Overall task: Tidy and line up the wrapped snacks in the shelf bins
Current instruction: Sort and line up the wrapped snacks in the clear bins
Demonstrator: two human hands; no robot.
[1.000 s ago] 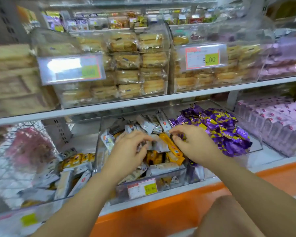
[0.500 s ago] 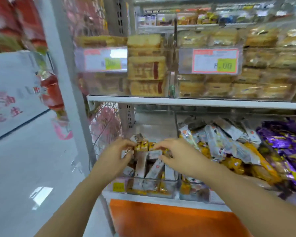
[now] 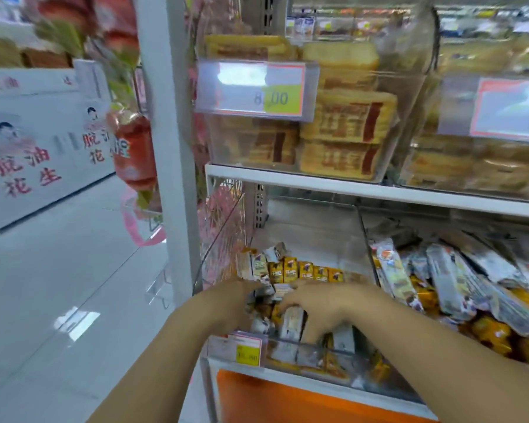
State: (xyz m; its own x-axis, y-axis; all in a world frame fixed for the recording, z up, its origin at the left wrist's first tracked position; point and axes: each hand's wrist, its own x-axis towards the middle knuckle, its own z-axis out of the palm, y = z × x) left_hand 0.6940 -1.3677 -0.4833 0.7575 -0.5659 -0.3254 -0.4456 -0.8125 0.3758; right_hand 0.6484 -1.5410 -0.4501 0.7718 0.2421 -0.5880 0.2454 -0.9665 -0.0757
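Observation:
A clear shelf bin (image 3: 306, 351) at the left end of the lower shelf holds small yellow wrapped snacks (image 3: 303, 271) standing in a row at the back. Silver-white wrapped bars (image 3: 290, 326) lie jumbled in front. My left hand (image 3: 226, 300) reaches in from the left and pinches a silver wrapped snack (image 3: 264, 290) at its fingertips. My right hand (image 3: 327, 309) lies over the front of the pile, its fingers curled down round the silver-white bars. The snacks beneath both hands are hidden.
A neighbouring bin on the right holds long wrapped bars (image 3: 440, 279) over yellow packs. Above, clear bins hold cake packs (image 3: 348, 123) behind price tags (image 3: 251, 87). A grey shelf post (image 3: 171, 148) stands left of the bins; beyond it are aisle floor and white boxes (image 3: 28, 148).
The view swung left from the middle bin to the leftmost bin. Both hands moved into that bin and now sit lower, closer together among the snacks.

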